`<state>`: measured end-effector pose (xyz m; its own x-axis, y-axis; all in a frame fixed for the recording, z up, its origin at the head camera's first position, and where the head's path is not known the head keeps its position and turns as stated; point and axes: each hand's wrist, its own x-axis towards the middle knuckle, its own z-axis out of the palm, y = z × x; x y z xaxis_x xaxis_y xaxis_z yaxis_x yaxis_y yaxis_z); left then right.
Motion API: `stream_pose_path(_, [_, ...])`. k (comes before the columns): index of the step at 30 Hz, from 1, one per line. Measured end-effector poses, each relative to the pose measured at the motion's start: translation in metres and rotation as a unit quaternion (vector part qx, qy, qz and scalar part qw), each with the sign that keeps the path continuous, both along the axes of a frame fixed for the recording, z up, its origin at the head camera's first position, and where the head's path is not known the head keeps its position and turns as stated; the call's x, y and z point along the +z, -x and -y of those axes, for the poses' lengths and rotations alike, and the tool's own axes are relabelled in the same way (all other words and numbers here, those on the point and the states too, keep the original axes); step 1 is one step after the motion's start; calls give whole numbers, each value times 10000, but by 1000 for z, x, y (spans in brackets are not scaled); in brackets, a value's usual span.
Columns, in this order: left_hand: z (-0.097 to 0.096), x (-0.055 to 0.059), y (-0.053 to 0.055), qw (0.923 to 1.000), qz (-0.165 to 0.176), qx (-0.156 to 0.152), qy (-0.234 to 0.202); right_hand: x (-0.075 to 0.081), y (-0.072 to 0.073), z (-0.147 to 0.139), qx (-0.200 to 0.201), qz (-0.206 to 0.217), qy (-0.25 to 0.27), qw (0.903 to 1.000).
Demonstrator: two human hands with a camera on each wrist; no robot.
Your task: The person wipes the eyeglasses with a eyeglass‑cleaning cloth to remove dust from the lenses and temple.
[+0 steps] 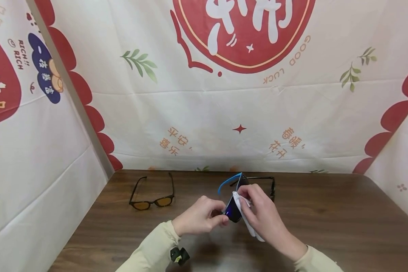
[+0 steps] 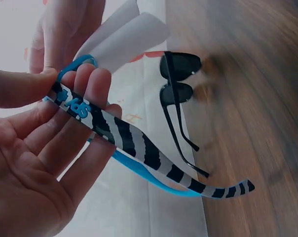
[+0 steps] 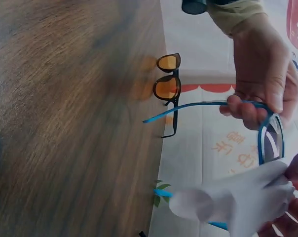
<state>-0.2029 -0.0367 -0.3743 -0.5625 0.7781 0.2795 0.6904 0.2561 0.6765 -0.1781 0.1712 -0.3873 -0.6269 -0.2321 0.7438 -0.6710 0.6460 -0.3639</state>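
My left hand (image 1: 204,217) pinches a pair of blue-framed sunglasses (image 1: 232,211) at one hinge, between thumb and fingers. Zebra stripes in black and white cover the outer side of the near temple arm (image 2: 149,148), while the inner side is blue. In my right hand (image 1: 263,211) is a white cloth (image 1: 246,215), pinched against the dark lens. The cloth hangs down below the fingers and hides part of the frame in the right wrist view.
Amber-lensed glasses (image 1: 152,203) lie on the left of the brown wooden table (image 1: 326,211), arms unfolded. Black sunglasses (image 2: 176,84) stand behind my right hand. A printed white cloth backdrop (image 1: 224,113) rises at the table's back edge, with side panels left and right.
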Motion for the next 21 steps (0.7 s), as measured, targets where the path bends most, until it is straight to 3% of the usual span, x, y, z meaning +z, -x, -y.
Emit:
stream_pose_path(6, [-1,1,-4,9985,465,8,-288,-2,-6,3,314,-281,-123,9990])
stream_pose_path(9, [-1,1,-6,9968,660,36,-453,-5,-11,6,494,-628,-387,9961])
stream_pose_path(14, [1,0,-8,9954,740,57,-613,-7,-18,8,825,-1345,-640,9854])
stream_pose_path(17, [3,0,-9,9954,753,23,-595,-8,-19,3,984,-1492,-669,9816])
stream_pose_path(21, [7,3,-10,9960,772,-27,-460,-9,-17,-6,854,-1515,-742,9820])
